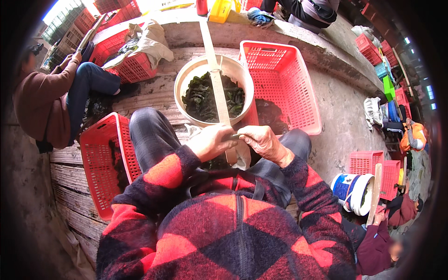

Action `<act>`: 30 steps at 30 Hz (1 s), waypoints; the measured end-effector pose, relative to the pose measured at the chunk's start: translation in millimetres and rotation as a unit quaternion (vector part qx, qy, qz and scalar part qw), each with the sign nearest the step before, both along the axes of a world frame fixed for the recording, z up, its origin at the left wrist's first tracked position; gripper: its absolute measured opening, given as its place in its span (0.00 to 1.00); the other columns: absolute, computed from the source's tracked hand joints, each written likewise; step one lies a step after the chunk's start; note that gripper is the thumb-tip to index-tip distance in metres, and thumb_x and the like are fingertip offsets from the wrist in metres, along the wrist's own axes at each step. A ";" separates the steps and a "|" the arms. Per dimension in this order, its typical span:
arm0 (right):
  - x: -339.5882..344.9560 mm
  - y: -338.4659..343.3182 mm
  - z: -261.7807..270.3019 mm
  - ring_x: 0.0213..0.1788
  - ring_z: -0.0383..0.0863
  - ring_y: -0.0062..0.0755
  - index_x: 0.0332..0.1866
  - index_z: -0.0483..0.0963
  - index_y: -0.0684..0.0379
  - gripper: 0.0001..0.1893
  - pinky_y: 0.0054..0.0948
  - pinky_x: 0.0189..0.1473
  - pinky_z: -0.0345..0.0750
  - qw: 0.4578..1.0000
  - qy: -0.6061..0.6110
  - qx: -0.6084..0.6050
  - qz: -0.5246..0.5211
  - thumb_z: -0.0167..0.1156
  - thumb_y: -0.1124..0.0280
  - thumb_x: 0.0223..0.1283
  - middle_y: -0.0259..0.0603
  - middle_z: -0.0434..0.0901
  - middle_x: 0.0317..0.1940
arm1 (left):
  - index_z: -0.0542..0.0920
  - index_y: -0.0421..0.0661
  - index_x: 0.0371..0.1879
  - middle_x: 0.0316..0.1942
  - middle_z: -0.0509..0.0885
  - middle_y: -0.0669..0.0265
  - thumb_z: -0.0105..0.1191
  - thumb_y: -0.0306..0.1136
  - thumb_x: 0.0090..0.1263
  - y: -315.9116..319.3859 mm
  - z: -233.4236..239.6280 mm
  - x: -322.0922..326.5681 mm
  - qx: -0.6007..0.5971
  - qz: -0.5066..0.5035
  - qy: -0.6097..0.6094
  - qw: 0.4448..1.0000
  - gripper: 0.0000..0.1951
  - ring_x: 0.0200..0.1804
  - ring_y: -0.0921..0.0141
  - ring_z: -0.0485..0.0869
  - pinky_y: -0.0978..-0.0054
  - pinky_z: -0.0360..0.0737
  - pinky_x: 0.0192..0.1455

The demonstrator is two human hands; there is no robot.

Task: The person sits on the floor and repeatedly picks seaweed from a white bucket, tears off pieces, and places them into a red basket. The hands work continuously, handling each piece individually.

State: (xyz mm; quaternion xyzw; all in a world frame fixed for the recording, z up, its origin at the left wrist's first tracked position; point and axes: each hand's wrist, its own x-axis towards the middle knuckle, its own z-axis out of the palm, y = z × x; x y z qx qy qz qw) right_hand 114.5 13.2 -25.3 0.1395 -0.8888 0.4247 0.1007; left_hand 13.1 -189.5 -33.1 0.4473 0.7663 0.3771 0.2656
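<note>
A small dark green strip, which looks like seaweed, is pinched at the fingertips where my two hands meet. My left hand has its fingers curled, and my right hand grips the strip from the other side. Beneath them runs a long pale wooden slat, lying across a round white bucket and reaching down between my knees. Many dark green leafy pieces lie inside the bucket. Part of the slat's near end is covered by my hands.
Red plastic crates stand at my right and left, both holding dark material. A seated person works at the left beside a crate with sacking. A low concrete ledge runs ahead. Other people and a blue-white bucket are at right.
</note>
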 end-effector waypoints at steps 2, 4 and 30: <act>0.7 4.1 6.2 0.35 0.84 0.51 0.41 0.79 0.65 0.05 0.35 0.37 0.80 0.999 0.013 0.042 0.020 0.62 0.76 0.62 0.50 0.82 0.31 | 0.80 0.44 0.47 0.40 0.82 0.54 0.61 0.37 0.65 -6.2 4.6 -0.9 -0.013 -0.010 0.052 0.998 0.15 0.43 0.54 0.83 0.61 0.79 0.44; 0.7 8.1 11.1 0.34 0.83 0.51 0.40 0.78 0.64 0.05 0.35 0.36 0.80 0.997 0.000 0.045 0.056 0.61 0.74 0.64 0.49 0.81 0.29 | 0.80 0.43 0.41 0.40 0.81 0.55 0.62 0.34 0.62 -11.0 8.6 -3.7 0.013 -0.044 0.139 0.989 0.12 0.40 0.57 0.83 0.62 0.78 0.39; -237.1 66.5 -110.4 0.32 0.83 0.50 0.38 0.78 0.62 0.07 0.39 0.34 0.78 0.952 0.003 0.214 -0.217 0.55 0.71 0.65 0.50 0.83 0.31 | 0.81 0.44 0.39 0.34 0.83 0.52 0.55 0.36 0.67 69.8 -34.5 -176.3 -0.040 0.277 0.241 0.929 0.10 0.39 0.53 0.84 0.57 0.79 0.44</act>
